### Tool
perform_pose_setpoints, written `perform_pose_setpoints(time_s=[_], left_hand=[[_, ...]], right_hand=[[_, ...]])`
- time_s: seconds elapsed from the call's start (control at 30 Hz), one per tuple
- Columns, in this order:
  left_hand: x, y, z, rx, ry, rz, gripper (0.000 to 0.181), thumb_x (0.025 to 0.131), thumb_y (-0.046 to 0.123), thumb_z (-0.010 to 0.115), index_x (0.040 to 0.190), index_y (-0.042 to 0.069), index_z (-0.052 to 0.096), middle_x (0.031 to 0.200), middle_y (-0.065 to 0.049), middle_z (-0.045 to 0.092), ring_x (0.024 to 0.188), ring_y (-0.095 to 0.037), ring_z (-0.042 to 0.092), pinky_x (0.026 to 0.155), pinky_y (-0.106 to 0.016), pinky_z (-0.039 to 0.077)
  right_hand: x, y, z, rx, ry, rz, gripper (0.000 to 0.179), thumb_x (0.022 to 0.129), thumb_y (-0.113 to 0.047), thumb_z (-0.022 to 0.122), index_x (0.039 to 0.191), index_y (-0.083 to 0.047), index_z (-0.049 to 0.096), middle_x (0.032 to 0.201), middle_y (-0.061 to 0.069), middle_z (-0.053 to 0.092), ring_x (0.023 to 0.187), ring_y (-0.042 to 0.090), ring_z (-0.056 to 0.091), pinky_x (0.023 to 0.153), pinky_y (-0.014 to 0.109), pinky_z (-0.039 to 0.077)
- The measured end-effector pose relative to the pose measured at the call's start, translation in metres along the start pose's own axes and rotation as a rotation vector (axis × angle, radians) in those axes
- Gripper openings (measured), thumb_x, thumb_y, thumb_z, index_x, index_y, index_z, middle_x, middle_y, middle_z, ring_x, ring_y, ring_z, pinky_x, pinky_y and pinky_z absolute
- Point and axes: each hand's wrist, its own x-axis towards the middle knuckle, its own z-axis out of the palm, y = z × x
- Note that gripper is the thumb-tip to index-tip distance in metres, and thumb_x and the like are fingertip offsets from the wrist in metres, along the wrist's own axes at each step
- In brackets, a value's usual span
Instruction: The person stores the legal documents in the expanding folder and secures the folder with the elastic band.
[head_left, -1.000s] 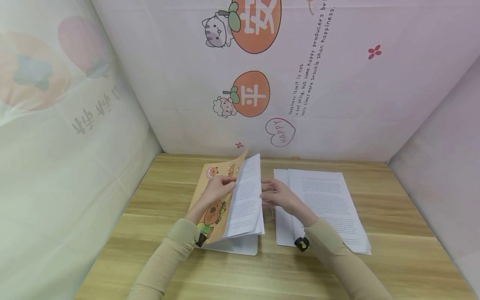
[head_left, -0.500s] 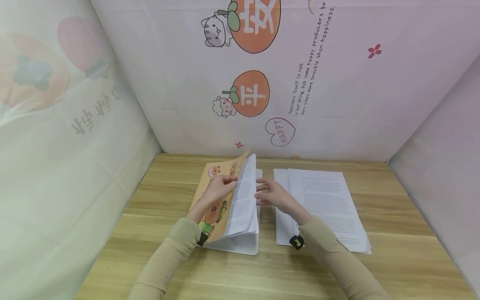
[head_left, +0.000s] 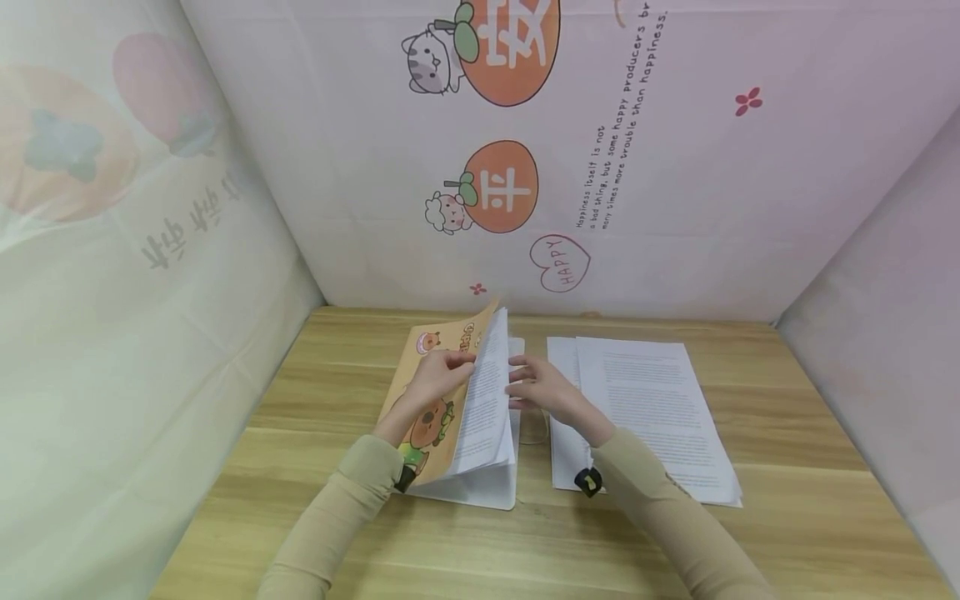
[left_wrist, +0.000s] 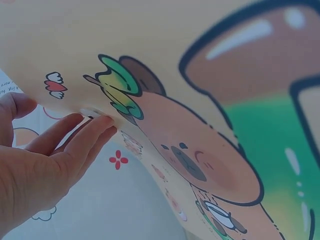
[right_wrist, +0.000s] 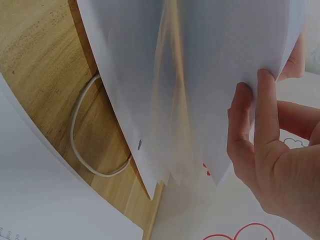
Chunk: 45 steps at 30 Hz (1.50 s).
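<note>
An orange cartoon-printed file folder (head_left: pixel 431 417) lies on the left of the table, its front cover lifted at an angle. My left hand (head_left: pixel 438 377) pinches the cover's free edge, near a white button (left_wrist: pixel 92 113). Under the cover stands a stack of printed sheets (head_left: pixel 483 400), also leaning. My right hand (head_left: pixel 543 386) is at the stack's right edge, two fingertips (right_wrist: pixel 265 77) resting against the back of the paper with the fingers loosely extended. In the right wrist view, translucent sleeves (right_wrist: pixel 172 100) show between the folder's back cover and the sheets.
Another pile of printed sheets (head_left: pixel 652 400) lies to the right, partly under my right forearm. A thin elastic cord (right_wrist: pixel 75 132) loops out from the folder onto the wooden table (head_left: pixel 525 550). Printed cloth walls (head_left: pixel 675 208) rise behind the table and at both sides.
My right hand has moved a little left, and the stack's right edge has shifted left with it, uncovering more of the back cover. The left hand has hardly moved.
</note>
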Motion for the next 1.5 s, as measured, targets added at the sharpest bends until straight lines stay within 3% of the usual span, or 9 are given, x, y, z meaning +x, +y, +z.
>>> perform_pose_setpoints(time_s=[0.23, 0.47, 0.77, 1.2, 1.5], left_hand=[[0.0, 0.0, -0.001, 0.011, -0.002, -0.017, 0.037, 0.091, 0.025, 0.059, 0.123, 0.009, 0.07, 0.128, -0.009, 0.069, 0.112, -0.022, 0.065, 0.091, -0.036, 0.056], [0.001, 0.001, -0.003, 0.002, -0.002, -0.012, 0.038, 0.091, 0.025, 0.059, 0.123, 0.008, 0.07, 0.131, -0.009, 0.068, 0.115, -0.023, 0.064, 0.092, -0.037, 0.056], [0.002, 0.004, -0.003, 0.0, 0.005, -0.017, 0.04, 0.09, 0.025, 0.059, 0.123, 0.007, 0.07, 0.13, -0.008, 0.068, 0.117, -0.023, 0.064, 0.095, -0.039, 0.055], [0.001, 0.006, -0.002, -0.004, 0.016, -0.002, 0.037, 0.091, 0.025, 0.06, 0.121, 0.006, 0.071, 0.128, -0.011, 0.069, 0.117, -0.027, 0.064, 0.096, -0.041, 0.056], [0.001, 0.008, 0.0, 0.015, 0.022, 0.011, 0.036, 0.091, 0.023, 0.06, 0.12, 0.005, 0.071, 0.124, -0.012, 0.071, 0.113, -0.026, 0.066, 0.094, -0.04, 0.056]], right_hand=[[-0.005, 0.0, -0.001, -0.011, 0.02, 0.005, 0.065, 0.092, -0.005, 0.062, 0.15, 0.004, 0.032, 0.14, 0.032, 0.049, 0.105, 0.029, 0.068, 0.095, 0.047, 0.057], [-0.008, -0.002, 0.001, -0.011, 0.042, 0.005, 0.065, 0.093, -0.006, 0.061, 0.149, 0.003, 0.032, 0.14, 0.032, 0.049, 0.108, 0.033, 0.067, 0.093, 0.044, 0.058], [-0.011, -0.004, -0.001, -0.004, 0.054, 0.005, 0.065, 0.092, -0.003, 0.06, 0.15, 0.005, 0.032, 0.14, 0.033, 0.049, 0.1, 0.025, 0.069, 0.089, 0.04, 0.06], [-0.005, -0.009, 0.011, 0.043, 0.074, 0.015, 0.064, 0.092, -0.001, 0.06, 0.149, 0.003, 0.033, 0.138, 0.03, 0.051, 0.111, 0.035, 0.066, 0.086, 0.033, 0.061], [-0.004, -0.011, 0.018, 0.094, 0.09, 0.022, 0.062, 0.091, 0.002, 0.061, 0.147, 0.005, 0.034, 0.136, 0.031, 0.052, 0.108, 0.035, 0.067, 0.083, 0.031, 0.062]])
